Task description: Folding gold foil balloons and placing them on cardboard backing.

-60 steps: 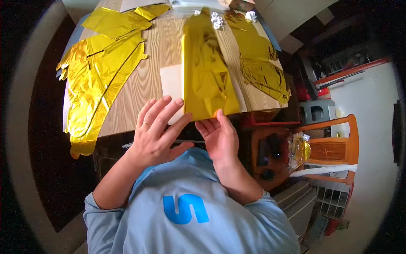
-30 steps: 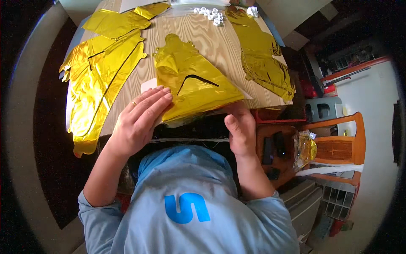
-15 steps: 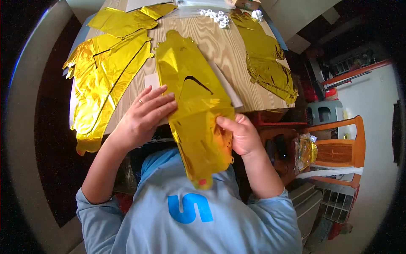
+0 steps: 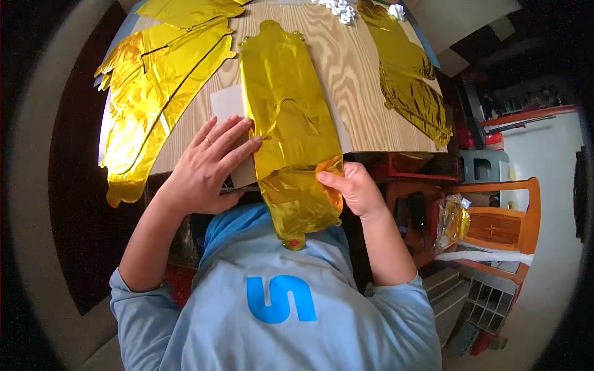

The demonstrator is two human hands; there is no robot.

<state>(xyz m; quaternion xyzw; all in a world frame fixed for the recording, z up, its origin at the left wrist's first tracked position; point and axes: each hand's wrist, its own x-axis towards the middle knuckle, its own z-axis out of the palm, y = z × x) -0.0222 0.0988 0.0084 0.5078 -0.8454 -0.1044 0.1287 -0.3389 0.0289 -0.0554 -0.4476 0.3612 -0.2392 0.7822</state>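
Gold foil balloon (image 4: 288, 123) pinched by right fingers (image 4: 328, 180); left fingers (image 4: 232, 142) spread flat, holding nothing.

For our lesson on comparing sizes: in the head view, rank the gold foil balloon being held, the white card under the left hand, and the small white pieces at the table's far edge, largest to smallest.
1. Gold foil balloon, largest by far.
2. White card, partly hidden under the left hand and the balloon, so its full size is unsure.
3. Small white pieces, smallest, though farthest from the camera.

Gold foil balloon (image 4: 288, 123) laid flat on wooden tabletop (image 4: 352, 68), pressed by left hand (image 4: 207, 167), lower edge pinched by right hand (image 4: 356, 188), further foil balloons (image 4: 154, 86) spread alongside.
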